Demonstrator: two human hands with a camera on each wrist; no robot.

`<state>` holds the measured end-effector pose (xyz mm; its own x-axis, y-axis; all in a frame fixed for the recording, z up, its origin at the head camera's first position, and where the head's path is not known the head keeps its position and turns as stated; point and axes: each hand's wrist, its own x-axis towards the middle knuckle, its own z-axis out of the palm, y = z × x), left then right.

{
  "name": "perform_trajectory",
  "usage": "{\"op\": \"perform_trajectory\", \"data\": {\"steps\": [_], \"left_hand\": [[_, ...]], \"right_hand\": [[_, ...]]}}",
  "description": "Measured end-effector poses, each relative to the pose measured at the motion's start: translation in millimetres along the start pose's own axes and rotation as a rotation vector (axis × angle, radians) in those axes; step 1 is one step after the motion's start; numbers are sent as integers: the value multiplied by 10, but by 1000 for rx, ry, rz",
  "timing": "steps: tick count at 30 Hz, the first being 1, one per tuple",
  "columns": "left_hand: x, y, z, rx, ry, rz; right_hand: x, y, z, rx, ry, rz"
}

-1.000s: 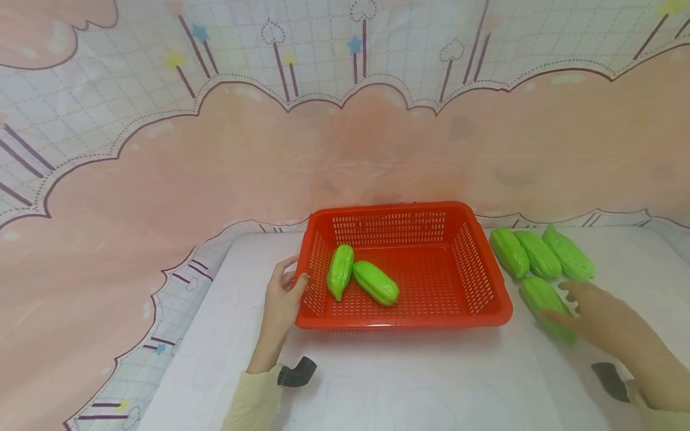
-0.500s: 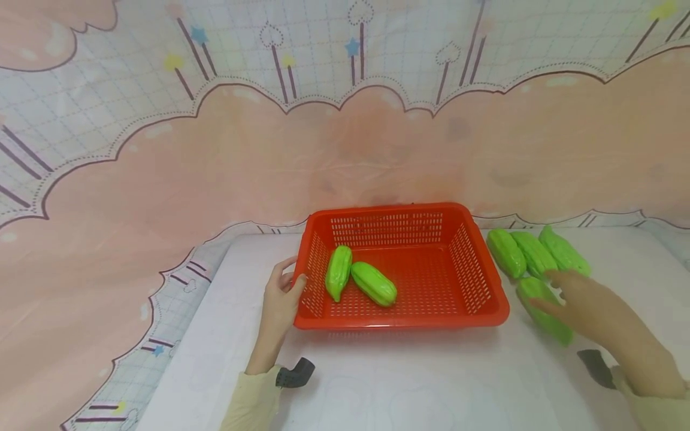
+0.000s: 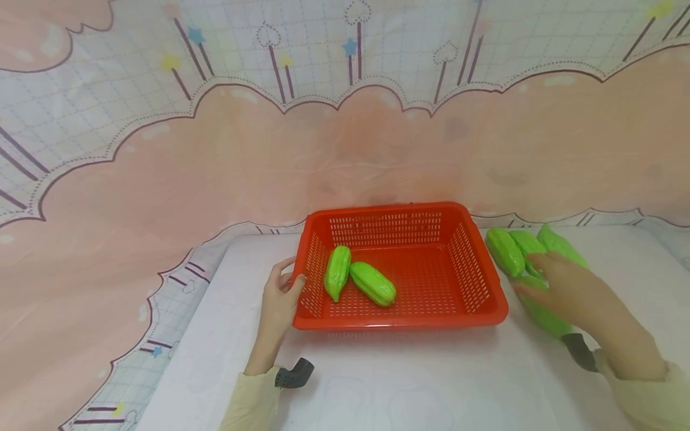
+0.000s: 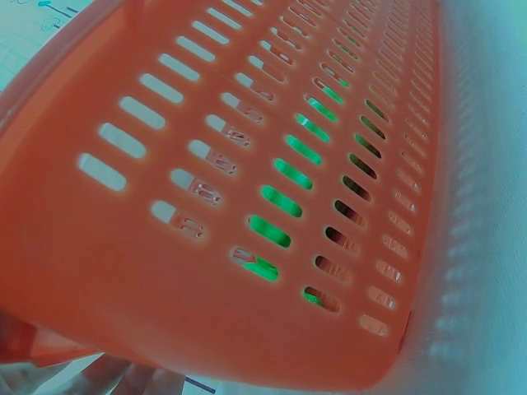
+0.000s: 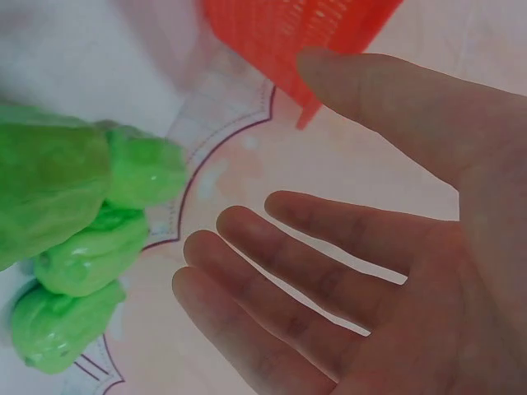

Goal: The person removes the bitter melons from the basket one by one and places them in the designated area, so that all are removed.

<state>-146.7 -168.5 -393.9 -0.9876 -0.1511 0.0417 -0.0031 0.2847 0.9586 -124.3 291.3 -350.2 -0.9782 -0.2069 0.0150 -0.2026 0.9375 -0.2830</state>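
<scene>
A red slotted plastic basket (image 3: 399,324) stands mid-table, holding two bright green ribbed gourd-like vegetables (image 3: 373,284) near its left end. My left hand (image 3: 278,299) grips the basket's left rim, thumb on the near side and fingers behind. In the left wrist view the basket's wall (image 4: 165,288) fills most of the picture. Over the nearest loose green vegetable (image 3: 545,317), right of the basket, hovers my right hand (image 3: 579,293). The right wrist view shows this hand (image 5: 346,280) with fingers spread and nothing in its palm, the nearest vegetable (image 5: 49,185) beyond the fingertips.
Three more green vegetables lie side by side behind the right hand, the leftmost vegetable (image 3: 505,251) close to the basket's right wall. A patterned pink and white cloth (image 3: 242,161) rises behind the white table (image 3: 420,383).
My right hand has moved left and away from me, over the nearest loose vegetable toward the row behind it. The left hand keeps its grip on the basket.
</scene>
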Motion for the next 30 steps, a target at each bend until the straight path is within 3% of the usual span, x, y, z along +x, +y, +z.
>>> {"op": "perform_trajectory", "data": {"steps": [21,30], "left_hand": [[-12,17,3,-13,5,0],[-9,24,2,-8,4,5]], "right_hand": [[162,-352,-128,-37,19,-30],[233,-473,-145,-9,58,-90]]}}
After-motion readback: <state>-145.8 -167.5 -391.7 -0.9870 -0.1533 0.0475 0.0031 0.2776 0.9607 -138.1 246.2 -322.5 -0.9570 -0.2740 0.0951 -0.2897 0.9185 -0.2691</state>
